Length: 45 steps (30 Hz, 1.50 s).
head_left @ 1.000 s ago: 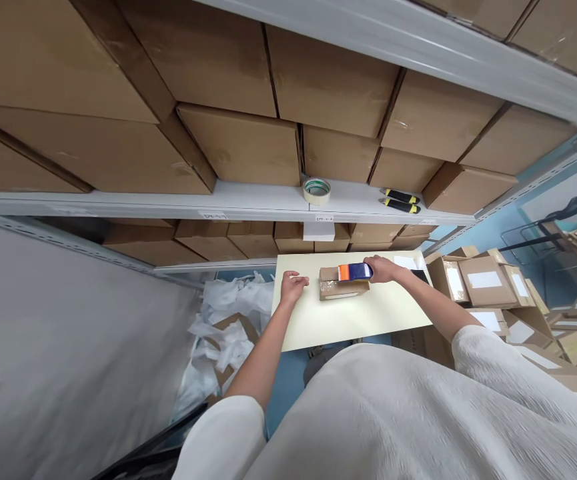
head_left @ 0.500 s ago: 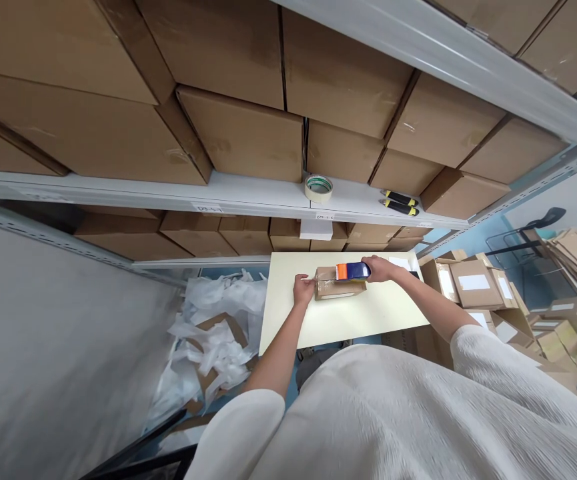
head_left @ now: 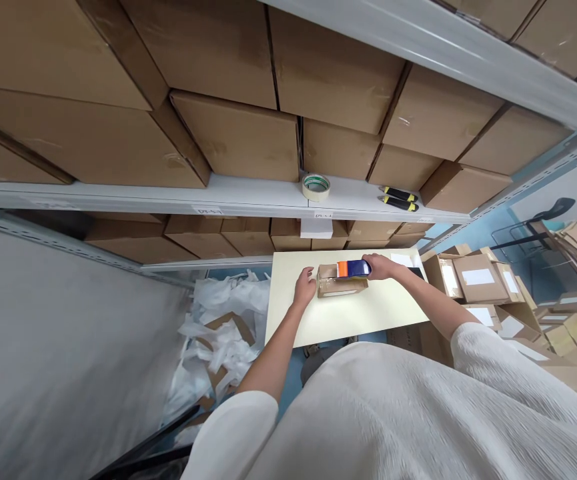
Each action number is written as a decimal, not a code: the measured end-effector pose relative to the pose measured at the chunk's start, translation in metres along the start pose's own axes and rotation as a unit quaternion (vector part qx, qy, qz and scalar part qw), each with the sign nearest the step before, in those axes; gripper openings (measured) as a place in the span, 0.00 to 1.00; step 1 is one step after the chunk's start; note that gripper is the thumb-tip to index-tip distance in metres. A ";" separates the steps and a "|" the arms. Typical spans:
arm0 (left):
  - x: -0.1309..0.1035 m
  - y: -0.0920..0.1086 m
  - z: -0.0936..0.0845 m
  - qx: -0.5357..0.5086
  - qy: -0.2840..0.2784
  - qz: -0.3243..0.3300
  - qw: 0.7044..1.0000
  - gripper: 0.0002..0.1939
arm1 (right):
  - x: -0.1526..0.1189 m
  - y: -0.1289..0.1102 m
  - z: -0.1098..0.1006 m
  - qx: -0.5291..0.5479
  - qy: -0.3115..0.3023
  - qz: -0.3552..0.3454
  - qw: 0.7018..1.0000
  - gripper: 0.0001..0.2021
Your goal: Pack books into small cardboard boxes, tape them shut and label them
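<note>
A small cardboard box lies on the cream tabletop, with shiny tape along its upper face and near edge. My right hand is wrapped round a blue and orange tape dispenser, which rests on top of the box. Just off the box's left end is my left hand, its fingers apart and curved, holding nothing. The part of the dispenser inside my right hand is hidden.
A masking tape roll and two yellow-black cutters lie on the shelf above. Cartons fill the racks. Crumpled white wrapping is heaped left of the table; small labelled boxes are piled right.
My left hand has come off the left end of the box, and its fingers have spread. The dispenser remains in my right hand on top of the box. The camera view has shifted slightly.
</note>
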<state>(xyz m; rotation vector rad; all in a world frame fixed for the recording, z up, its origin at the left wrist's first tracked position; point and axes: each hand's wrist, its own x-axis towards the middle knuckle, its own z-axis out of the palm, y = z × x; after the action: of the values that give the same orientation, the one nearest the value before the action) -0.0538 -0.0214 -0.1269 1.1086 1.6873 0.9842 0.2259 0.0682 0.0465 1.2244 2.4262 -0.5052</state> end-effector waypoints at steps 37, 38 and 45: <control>0.019 0.011 0.002 0.306 -0.199 0.122 0.923 0.58 | -0.049 0.098 0.016 -0.020 -0.017 0.028 0.999 0.22; 0.019 0.010 0.002 0.308 -0.201 0.121 0.922 0.58 | -0.056 0.111 0.019 -0.024 -0.023 0.037 0.999 0.22; 0.021 0.012 0.001 0.314 -0.207 0.120 0.919 0.59 | -0.068 0.150 0.040 -0.018 -0.015 0.055 0.998 0.23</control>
<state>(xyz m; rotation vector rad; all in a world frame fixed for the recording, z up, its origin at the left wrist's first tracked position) -0.0550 0.0021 -0.1212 1.8320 1.5624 0.2858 0.3924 0.0862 0.0227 1.3161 2.3174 -0.4429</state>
